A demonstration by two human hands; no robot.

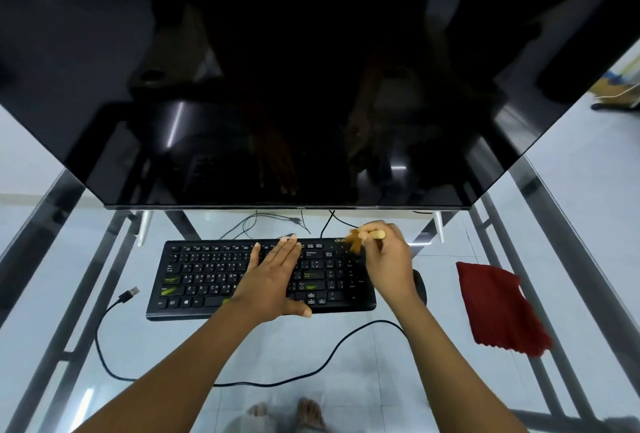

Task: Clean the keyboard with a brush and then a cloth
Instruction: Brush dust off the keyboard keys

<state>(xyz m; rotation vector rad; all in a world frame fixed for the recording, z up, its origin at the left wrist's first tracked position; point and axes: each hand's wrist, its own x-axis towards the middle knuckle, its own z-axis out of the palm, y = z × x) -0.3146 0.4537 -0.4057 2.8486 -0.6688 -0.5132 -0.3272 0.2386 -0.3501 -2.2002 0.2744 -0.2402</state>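
Now left hand [273,280] flat on keyboard [207,276]; right hand [388,259] apparently gripping brush [363,237].

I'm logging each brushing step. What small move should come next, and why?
Probably sweep the brush down the number pad: its bristles sit at the keyboard's top right corner, the left hand lies flat on the keys, and the red cloth lies unused.

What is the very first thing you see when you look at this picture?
A huge dark screen fills the top, standing at the back of a glass table. Below it, the left hand lies flat on the middle of a black keyboard, while the right hand sweeps a small brush over the keyboard's far right corner. A bright red cloth lies on the glass to the right.
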